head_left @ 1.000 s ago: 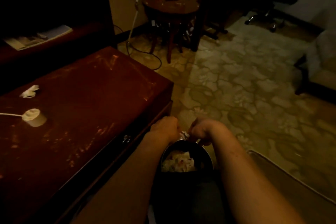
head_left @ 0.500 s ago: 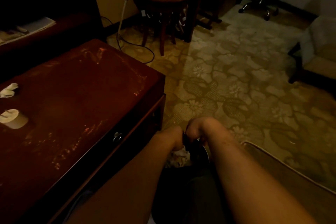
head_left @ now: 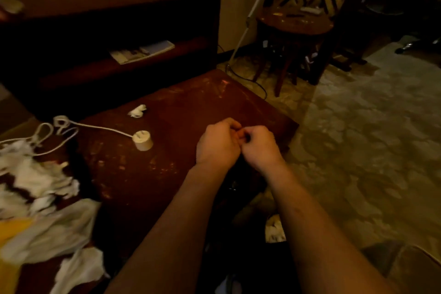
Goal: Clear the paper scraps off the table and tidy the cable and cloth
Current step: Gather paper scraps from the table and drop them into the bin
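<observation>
Both my hands hover together over the right part of the dark wooden table. My left hand and my right hand have curled fingers that touch each other, and I see nothing held in them. A small white paper scrap lies further back on the table. A white cable runs from a round plug to loops at the left edge. A heap of white scraps and a pale cloth cover the near left. The bin's scraps show between my forearms.
A dark low shelf unit with a magazine stands behind the table. A round side table and a white lamp pole stand at the back right, with a black cord on the patterned carpet.
My hands have risen from the bin beside the table to above the tabletop. The view has swung left, bringing the scrap heap, cloth and cable loops into sight.
</observation>
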The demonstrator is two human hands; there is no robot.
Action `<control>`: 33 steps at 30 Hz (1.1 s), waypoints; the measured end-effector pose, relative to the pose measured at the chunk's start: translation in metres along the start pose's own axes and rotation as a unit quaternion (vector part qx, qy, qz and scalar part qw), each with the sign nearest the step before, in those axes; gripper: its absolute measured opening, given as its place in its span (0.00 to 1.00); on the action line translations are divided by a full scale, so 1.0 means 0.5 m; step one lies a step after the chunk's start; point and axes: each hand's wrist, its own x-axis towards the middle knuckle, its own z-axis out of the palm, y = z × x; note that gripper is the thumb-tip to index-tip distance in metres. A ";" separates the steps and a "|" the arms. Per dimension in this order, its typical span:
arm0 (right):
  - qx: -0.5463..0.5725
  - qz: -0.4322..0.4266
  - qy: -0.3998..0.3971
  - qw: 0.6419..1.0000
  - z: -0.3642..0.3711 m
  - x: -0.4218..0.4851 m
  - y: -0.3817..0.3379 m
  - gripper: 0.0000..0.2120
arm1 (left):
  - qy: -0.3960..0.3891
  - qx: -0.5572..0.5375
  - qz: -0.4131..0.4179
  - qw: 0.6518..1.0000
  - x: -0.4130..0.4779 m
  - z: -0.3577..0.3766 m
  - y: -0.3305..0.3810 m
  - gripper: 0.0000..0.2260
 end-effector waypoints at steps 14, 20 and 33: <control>0.000 -0.205 -0.117 0.972 0.327 0.107 -0.235 0.21 | 0.089 0.139 -0.204 0.965 0.023 -0.205 -0.229 0.20; 0.052 -0.200 -0.102 0.973 0.377 0.148 -0.247 0.22 | 0.123 0.094 -0.224 0.962 0.034 -0.210 -0.249 0.20; -0.132 -0.221 -0.134 0.957 0.420 0.165 -0.276 0.19 | 0.118 0.074 -0.287 0.948 0.032 -0.216 -0.266 0.24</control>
